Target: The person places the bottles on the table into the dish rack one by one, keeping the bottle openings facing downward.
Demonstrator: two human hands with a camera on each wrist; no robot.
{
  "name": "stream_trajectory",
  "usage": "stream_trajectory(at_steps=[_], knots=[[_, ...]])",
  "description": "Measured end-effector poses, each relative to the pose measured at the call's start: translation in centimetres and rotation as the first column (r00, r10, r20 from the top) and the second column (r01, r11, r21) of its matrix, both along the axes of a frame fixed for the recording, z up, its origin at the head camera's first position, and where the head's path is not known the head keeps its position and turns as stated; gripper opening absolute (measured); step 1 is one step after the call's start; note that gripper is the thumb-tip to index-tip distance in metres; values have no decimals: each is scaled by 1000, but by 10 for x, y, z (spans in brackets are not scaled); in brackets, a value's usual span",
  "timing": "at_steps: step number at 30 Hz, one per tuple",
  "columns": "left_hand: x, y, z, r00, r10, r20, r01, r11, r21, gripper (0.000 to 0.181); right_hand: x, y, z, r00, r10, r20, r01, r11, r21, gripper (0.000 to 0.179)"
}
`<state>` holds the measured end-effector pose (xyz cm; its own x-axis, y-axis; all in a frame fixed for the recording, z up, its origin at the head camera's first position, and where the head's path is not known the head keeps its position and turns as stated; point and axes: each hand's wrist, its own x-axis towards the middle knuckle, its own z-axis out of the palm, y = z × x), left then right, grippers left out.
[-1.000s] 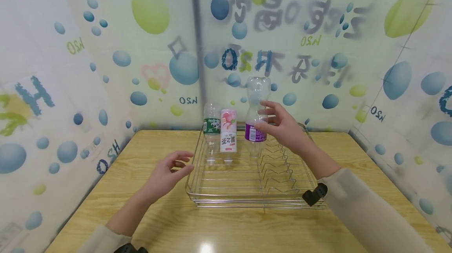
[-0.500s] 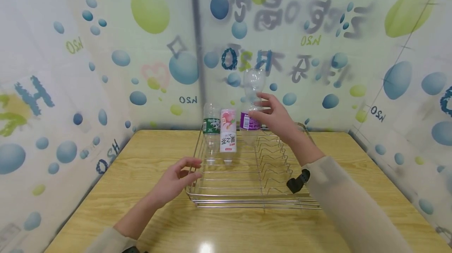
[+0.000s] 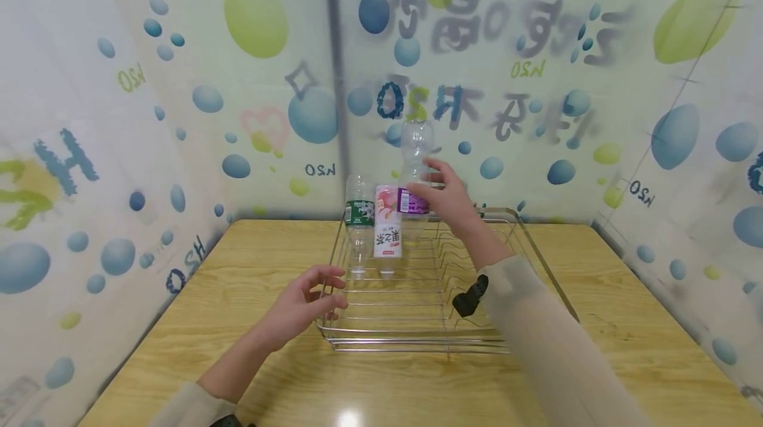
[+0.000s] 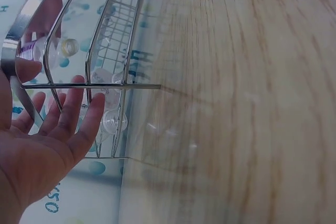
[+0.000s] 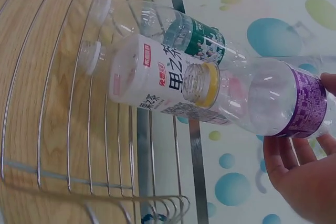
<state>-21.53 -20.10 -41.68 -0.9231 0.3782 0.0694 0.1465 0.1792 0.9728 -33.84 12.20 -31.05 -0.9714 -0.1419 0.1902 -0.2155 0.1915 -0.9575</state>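
My right hand (image 3: pixel 450 202) holds a clear plastic bottle (image 5: pixel 265 98) with a purple label upside down, its yellow-ringed neck pointing down. This bottle is raised above the back of a wire dish rack (image 3: pixel 405 330). Just left of it, a white and pink bottle (image 3: pixel 388 222) stands neck down in the rack. A clear bottle with a green label (image 3: pixel 360 213) is inverted beside that one. At the rack's left front edge is my left hand (image 3: pixel 295 311), fingers loosely bent and thumb apart. In the left wrist view its fingertips lie close to the wires; contact is unclear.
The rack sits on a wooden table (image 3: pixel 268 387). Wavy wire dividers (image 3: pixel 465 255) run along its right half. A patterned curtain (image 3: pixel 256 102) stands close behind the table and on both sides.
My right hand has lifted the purple-label bottle and carried it left, towards the white and pink bottle. The left hand has shifted slightly right, to the rack's edge.
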Motion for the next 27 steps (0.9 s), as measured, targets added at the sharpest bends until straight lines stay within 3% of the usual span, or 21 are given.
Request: stream_trajectory(at_steps=[16, 27], knots=[[-1, 1, -1, 1000, -19, 2, 19, 999, 29, 50, -17, -9, -29, 991, -110, 75, 111, 994, -14, 82], [-3, 1, -4, 1000, -18, 9, 17, 998, 64, 48, -20, -3, -39, 987, -95, 126, 88, 994, 63, 81]])
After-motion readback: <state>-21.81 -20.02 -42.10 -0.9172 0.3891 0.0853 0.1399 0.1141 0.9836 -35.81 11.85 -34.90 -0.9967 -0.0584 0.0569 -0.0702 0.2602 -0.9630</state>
